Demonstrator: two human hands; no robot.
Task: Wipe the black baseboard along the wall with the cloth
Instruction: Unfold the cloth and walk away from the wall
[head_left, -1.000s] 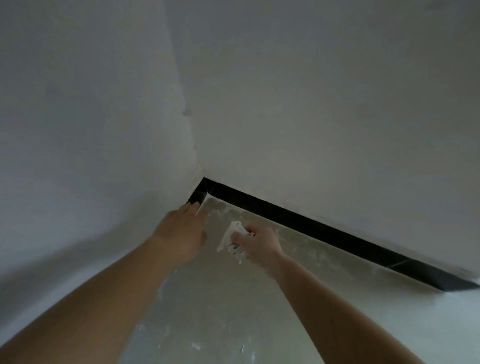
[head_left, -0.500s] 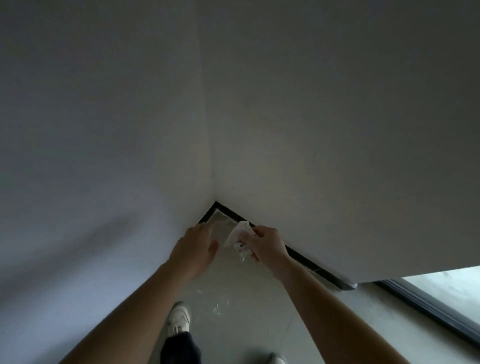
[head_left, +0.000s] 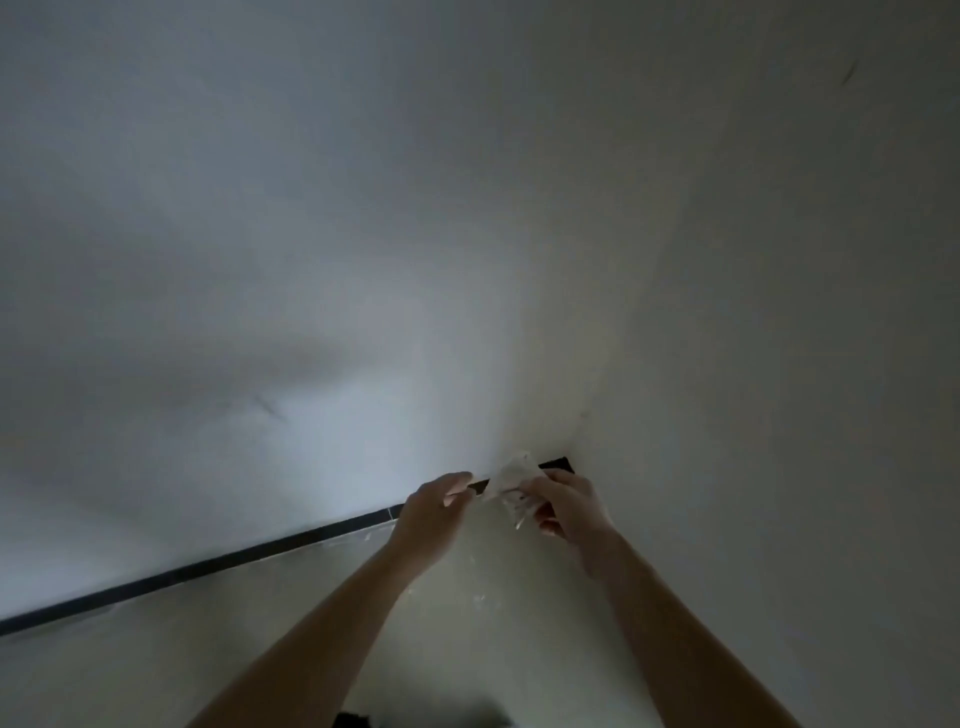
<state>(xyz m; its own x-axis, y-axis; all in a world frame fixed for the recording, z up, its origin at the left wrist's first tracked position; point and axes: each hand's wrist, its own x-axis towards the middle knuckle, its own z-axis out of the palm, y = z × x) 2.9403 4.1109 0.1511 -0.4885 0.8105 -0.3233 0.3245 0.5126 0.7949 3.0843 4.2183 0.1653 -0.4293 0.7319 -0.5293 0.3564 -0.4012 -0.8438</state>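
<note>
Left wall: we see a broad pale wall (head_left: 234, 234) filling the left and upper view, brightest low down near the middle.
Shadow: a soft grey band (head_left: 306, 358) lies across that wall.
Scuff: we note a short slanting dark mark (head_left: 267, 405) just below the shadow.
Right wall: a duller, cream-toned wall (head_left: 779, 338), with a thin dark streak (head_left: 849, 70) near its top.
Floor: a pale, dull floor (head_left: 156, 670) below both walls.
Flecks: small white flecks (head_left: 478, 597) lie scattered on the floor.
Bottom edge: a dark shape (head_left: 353, 721); we cannot tell what it is.
</note>
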